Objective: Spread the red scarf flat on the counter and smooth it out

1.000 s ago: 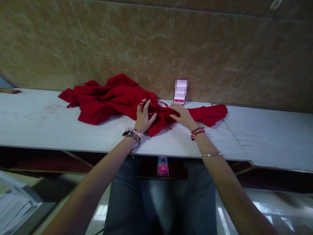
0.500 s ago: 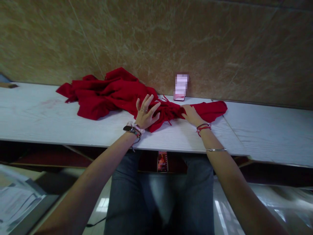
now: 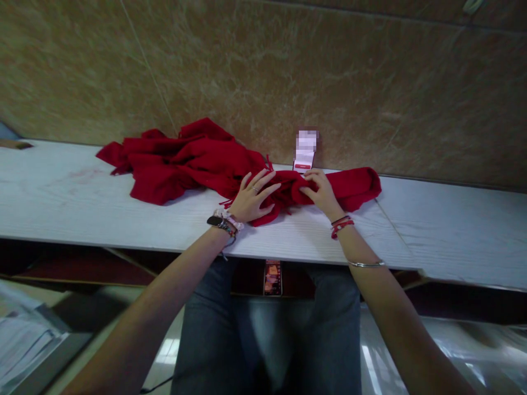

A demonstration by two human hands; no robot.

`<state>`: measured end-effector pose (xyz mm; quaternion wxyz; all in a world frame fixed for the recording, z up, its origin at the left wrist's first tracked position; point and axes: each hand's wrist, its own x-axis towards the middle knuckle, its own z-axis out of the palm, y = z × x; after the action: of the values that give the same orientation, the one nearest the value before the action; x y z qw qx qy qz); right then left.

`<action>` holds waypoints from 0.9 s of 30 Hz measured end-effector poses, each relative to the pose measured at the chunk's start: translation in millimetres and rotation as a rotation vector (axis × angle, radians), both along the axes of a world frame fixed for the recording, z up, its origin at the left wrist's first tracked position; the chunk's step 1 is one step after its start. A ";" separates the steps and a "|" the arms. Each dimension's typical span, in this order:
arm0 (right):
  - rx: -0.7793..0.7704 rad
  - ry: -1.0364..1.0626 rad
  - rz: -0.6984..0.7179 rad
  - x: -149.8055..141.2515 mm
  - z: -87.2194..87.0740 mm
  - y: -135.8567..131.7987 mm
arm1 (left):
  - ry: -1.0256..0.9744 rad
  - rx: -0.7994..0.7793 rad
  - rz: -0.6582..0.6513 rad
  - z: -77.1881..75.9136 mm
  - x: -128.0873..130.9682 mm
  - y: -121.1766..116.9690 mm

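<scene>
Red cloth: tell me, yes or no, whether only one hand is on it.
No, the left hand and the right hand are both on the red cloth.

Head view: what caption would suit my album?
Left hand and right hand on crumpled red cloth, a phone propped against the marbled wall.

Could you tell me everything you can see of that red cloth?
The crumpled, fringed red cloth looks soft and woven. It lies lengthwise along a white, wood-grained tabletop, loosely folded on the left and narrowing to a strip on the right. The spread left hand rests on its middle; the right hand touches it farther right.
</scene>
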<state>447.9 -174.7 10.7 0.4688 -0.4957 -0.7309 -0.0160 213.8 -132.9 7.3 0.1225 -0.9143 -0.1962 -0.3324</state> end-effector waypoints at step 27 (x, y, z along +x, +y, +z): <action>-0.152 -0.203 -0.019 -2.6 15.3 -22.2 | -0.090 -0.166 0.060 -9.0 1.0 7.1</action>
<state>445.3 -196.9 26.0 0.3532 -0.5324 -0.7691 -0.0153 214.7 -125.8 -1.8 0.0474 -0.8992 -0.2557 -0.3518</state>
